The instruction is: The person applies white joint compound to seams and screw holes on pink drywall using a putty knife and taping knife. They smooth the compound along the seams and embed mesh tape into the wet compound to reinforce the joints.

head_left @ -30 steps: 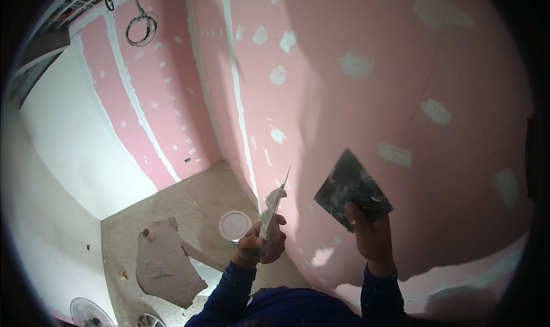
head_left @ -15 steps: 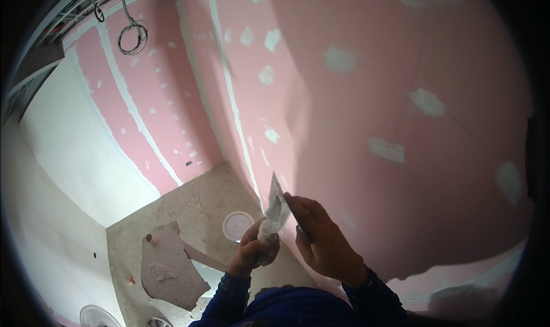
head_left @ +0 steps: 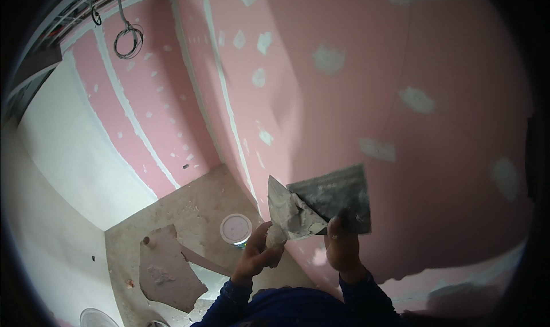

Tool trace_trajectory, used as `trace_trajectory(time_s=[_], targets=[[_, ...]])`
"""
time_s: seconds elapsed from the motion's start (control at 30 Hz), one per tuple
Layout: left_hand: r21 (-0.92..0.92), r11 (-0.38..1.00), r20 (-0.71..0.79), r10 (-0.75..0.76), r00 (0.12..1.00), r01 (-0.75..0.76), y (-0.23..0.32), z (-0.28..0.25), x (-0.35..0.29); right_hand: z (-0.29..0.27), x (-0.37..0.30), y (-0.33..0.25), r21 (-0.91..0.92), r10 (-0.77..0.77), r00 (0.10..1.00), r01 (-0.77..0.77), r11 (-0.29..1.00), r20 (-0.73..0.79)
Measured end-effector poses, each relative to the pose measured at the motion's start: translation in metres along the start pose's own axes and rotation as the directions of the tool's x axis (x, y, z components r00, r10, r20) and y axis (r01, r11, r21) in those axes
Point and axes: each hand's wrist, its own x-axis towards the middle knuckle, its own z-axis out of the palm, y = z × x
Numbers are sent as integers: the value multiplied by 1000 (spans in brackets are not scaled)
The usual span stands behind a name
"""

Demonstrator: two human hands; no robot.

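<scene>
My left hand [head_left: 259,253] grips the handle of a small putty knife [head_left: 289,211] whose blade carries a lump of grey-white filler. My right hand [head_left: 342,248] holds a wide dark taping knife [head_left: 338,196] by its handle, blade up. The small knife's blade lies against the wide blade's left part, in front of the pink plasterboard wall [head_left: 401,155]. That wall shows white filler patches over screw heads and a filled vertical joint [head_left: 226,103]. Blue sleeves cover both my forearms.
Down on the concrete floor [head_left: 195,206] stand a white lidded bucket [head_left: 235,229] and a broken piece of pink board [head_left: 166,269]. A white wall [head_left: 74,155] runs at the left. A coiled cable [head_left: 127,40] hangs near the ceiling.
A second ago the two knives were apart. Then my right hand turned over next to the left. Now the wide blade is up again, touching the small knife.
</scene>
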Motion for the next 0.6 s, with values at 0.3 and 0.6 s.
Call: trace_trajectory(time_s=[0.3,0.6], targets=[[-154,974,4,169,986,-167,21,-51,2,-6,-5,6,704,410,615,-362,-611,673],[239,966,-1,-107,994,104,44,-43,2,40,-34,-1,789,368,741,-614,32,562]])
